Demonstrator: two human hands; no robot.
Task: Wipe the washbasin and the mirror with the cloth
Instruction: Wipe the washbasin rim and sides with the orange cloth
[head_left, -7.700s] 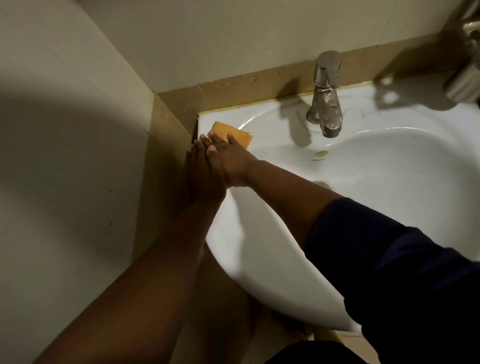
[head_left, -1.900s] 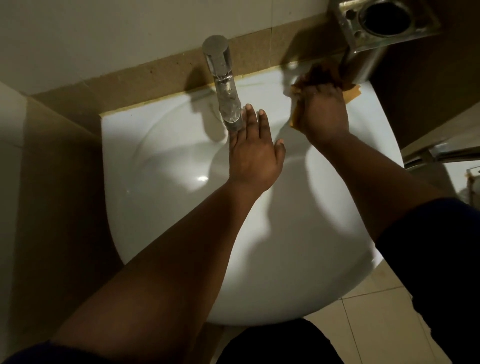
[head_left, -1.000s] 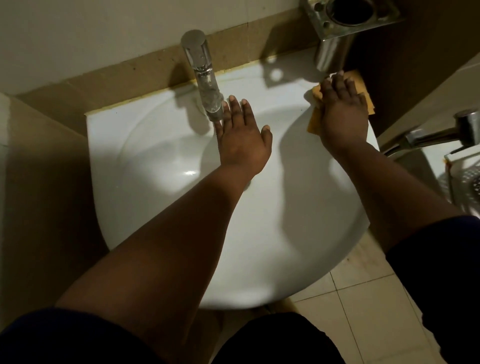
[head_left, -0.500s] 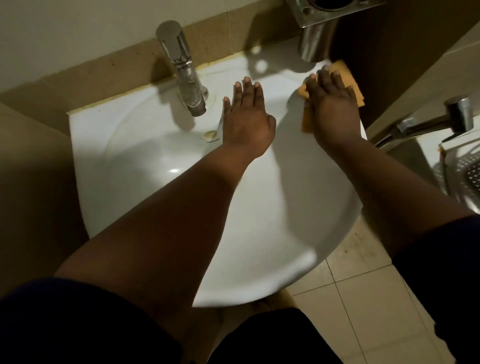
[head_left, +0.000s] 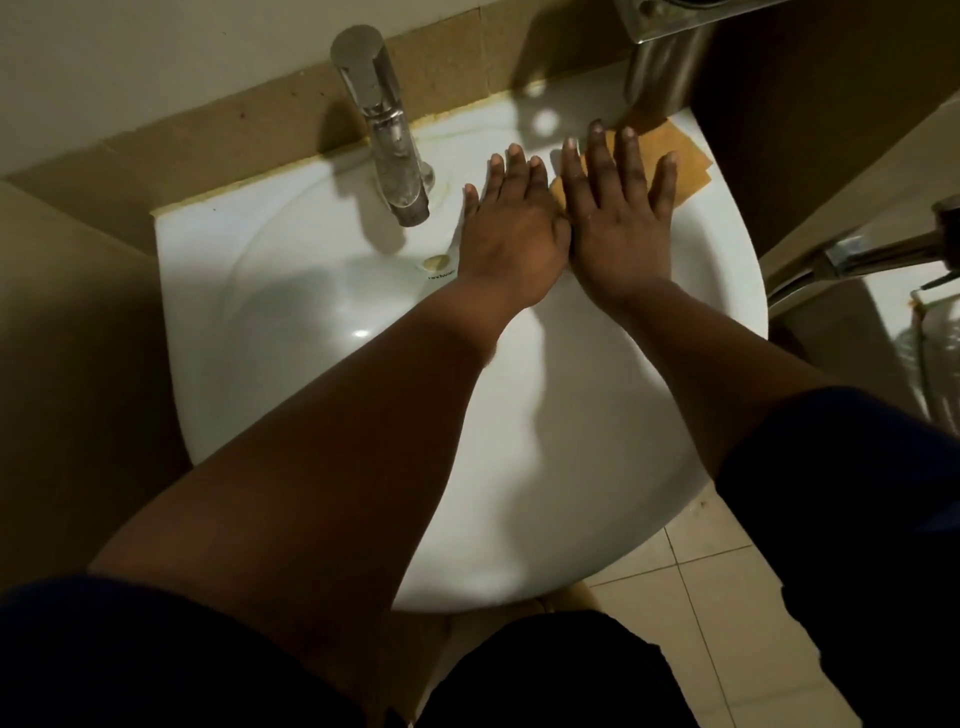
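Right hand (head_left: 618, 218) lies flat, fingers straight and spread, pressing the orange cloth (head_left: 680, 163) on the washbasin (head_left: 322, 322) rim at two o'clock; left hand (head_left: 511, 228) flat beside it, fingers released, right of the tap (head_left: 384, 130).

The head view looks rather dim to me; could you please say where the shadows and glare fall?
Head view: dim overall; arm shadows cross the washbasin bowl, the tap shades the rim behind it, small glare spots sit in the bowl and by the cloth, and straight edges bow slightly.
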